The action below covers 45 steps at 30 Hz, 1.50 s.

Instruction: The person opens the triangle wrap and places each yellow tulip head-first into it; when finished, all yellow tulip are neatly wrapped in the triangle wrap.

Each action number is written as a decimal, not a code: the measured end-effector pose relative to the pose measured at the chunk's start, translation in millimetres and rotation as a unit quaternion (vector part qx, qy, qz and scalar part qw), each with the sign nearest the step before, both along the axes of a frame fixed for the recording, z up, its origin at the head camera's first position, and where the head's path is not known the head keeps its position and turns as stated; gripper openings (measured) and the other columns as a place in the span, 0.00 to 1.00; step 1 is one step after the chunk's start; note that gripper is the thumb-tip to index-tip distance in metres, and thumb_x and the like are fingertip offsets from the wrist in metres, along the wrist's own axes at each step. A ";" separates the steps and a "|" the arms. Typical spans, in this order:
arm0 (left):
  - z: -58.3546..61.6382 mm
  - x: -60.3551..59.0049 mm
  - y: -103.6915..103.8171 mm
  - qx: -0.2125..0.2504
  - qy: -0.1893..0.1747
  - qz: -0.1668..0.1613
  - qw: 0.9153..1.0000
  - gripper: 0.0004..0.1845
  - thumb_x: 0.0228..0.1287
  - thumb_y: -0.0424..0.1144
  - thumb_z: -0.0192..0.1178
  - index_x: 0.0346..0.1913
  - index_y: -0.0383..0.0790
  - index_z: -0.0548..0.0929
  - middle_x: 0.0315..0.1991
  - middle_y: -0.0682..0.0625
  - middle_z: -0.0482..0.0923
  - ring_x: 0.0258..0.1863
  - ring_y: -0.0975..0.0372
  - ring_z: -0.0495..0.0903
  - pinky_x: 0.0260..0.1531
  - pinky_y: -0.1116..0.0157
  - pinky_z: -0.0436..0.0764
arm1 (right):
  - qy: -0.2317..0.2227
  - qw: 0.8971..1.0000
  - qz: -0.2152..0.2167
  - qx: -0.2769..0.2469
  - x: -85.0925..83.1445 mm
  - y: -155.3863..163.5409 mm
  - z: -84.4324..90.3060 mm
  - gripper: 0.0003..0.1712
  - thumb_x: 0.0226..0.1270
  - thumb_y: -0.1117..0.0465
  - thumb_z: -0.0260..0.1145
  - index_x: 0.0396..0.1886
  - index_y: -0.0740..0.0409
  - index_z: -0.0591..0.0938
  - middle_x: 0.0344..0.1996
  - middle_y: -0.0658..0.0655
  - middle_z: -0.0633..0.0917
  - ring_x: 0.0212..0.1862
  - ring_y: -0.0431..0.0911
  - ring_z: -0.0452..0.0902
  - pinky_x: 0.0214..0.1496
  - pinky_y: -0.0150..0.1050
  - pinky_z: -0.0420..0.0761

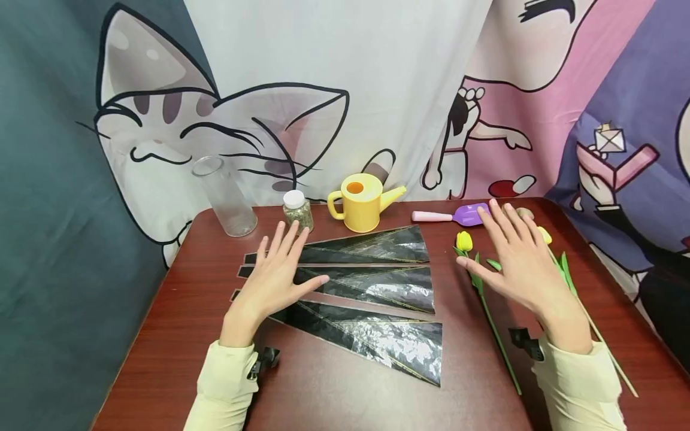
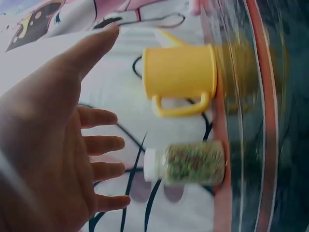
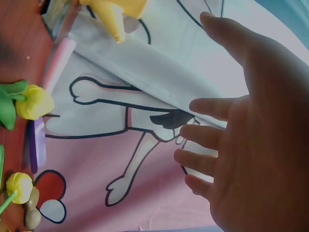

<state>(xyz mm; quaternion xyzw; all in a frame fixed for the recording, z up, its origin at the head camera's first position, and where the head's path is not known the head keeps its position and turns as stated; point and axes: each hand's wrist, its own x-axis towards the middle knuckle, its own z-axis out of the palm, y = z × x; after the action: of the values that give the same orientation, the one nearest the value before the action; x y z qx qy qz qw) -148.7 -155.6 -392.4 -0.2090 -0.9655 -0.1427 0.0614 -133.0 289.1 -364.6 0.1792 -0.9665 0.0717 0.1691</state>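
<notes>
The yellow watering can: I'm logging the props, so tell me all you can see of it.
The yellow watering can looks like plastic, a squat cylinder with a loop handle on its left, a slanted spout to the right and an orange-looking round opening on top. It stands upright at the table's far edge, beside a white-capped jar. Nothing visibly touches it.

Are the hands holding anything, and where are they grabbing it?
Nothing is held. The left hand spreads open over the wrapping sleeves, and the right hand spreads open over the tulips.
</notes>
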 end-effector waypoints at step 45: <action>-67.6 -111.5 206.2 0.008 -0.020 -0.061 0.998 0.07 0.62 0.43 0.68 0.41 0.50 0.91 0.39 0.53 0.80 0.46 0.56 0.76 0.46 0.58 0.77 | -0.218 0.948 -0.192 -0.132 35.3 12.6 -69.1 0.08 0.60 0.55 0.73 0.31 0.55 0.87 0.27 0.52 0.85 0.33 0.54 0.80 0.27 0.53 0.76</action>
<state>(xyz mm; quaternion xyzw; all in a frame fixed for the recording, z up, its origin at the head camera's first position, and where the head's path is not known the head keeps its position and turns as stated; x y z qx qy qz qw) -260.2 50.6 -460.0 -0.2642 -0.9507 -0.1586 0.0346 -97.7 301.7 -433.7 -0.0539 -0.9778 0.2022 -0.0135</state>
